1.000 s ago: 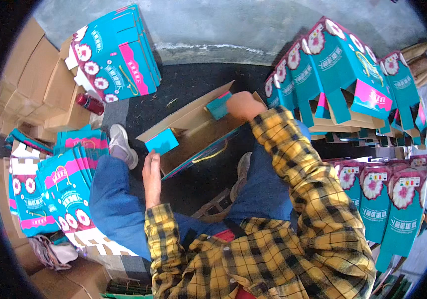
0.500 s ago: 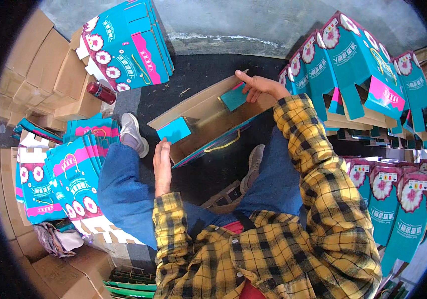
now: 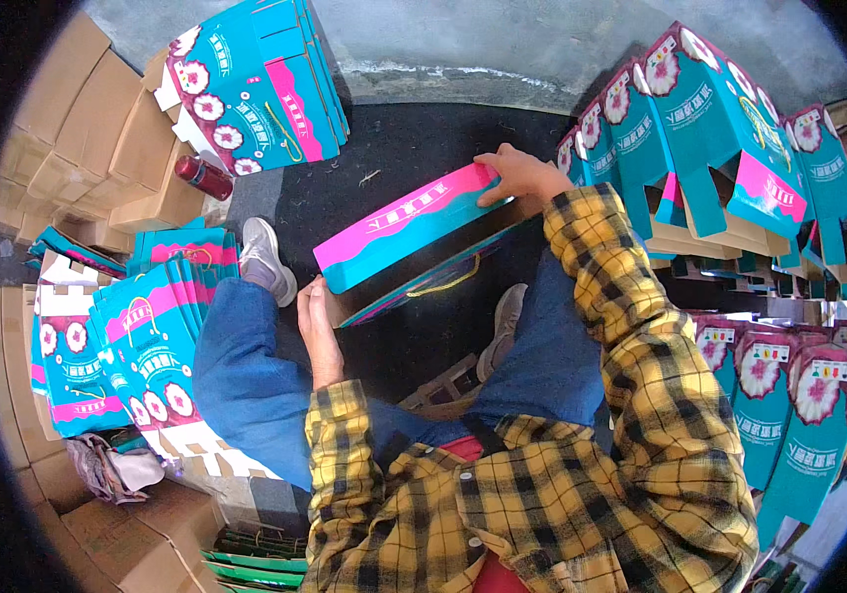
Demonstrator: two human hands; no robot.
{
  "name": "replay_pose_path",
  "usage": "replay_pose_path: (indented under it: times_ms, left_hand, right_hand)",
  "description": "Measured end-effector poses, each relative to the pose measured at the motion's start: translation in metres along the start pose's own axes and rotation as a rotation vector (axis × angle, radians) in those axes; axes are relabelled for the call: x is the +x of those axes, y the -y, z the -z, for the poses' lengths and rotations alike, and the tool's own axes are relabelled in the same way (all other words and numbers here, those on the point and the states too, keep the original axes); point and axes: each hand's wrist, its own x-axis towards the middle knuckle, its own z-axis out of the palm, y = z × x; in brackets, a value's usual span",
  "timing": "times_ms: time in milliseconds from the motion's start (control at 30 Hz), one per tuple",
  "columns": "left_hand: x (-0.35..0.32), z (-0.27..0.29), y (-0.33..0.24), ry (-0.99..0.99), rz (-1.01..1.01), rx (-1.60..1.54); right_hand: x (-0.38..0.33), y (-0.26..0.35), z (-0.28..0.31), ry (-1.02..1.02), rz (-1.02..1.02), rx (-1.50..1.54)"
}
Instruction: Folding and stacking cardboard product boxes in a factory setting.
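Note:
Between my legs, over the black mat, lies a teal and pink carton [image 3: 414, 222] with a large flap slanting over its top. A dark gap shows along its near side, where a yellow cord handle [image 3: 446, 280] hangs. My right hand [image 3: 522, 176] grips the flap at its far right corner, thumb on the near side and fingers over the edge. Against the carton's left end rests my left hand [image 3: 317, 331], fingers close together and fingertips at the corner. The carton's inside is mostly hidden.
Flattened teal cartons [image 3: 255, 89] lean in a stack at the far left, near a dark red bottle [image 3: 203, 178]. More flat cartons [image 3: 152, 336] lie beside my left leg. Formed cartons [image 3: 710, 128] stand along the right. Brown boxes [image 3: 68, 109] pile up at the left edge.
The carton's large flap has swung over from the far side, covering the brown inside and the small end flaps. My right hand has shifted with it; my left hand moved slightly left.

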Motion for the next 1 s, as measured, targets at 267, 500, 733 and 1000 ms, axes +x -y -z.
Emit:
replay_pose_path:
  times_ms: [267,500,733,1000]
  left_hand:
    - [0.003,-0.001,0.001,0.077,-0.033,0.065]
    - [0.005,-0.007,-0.001,0.163,0.045,0.109]
    - [0.031,0.016,0.041,0.389,-0.155,0.384]
    - [0.021,0.003,0.043,0.245,0.015,0.33]
  right_hand:
    - [0.014,-0.003,-0.017,-0.102,0.135,-0.173]
    - [0.022,-0.015,-0.031,-0.138,0.186,-0.255]
    - [0.018,-0.005,-0.036,-0.196,0.174,-0.319]
    - [0.0,-0.003,-0.016,-0.33,-0.004,-0.329]
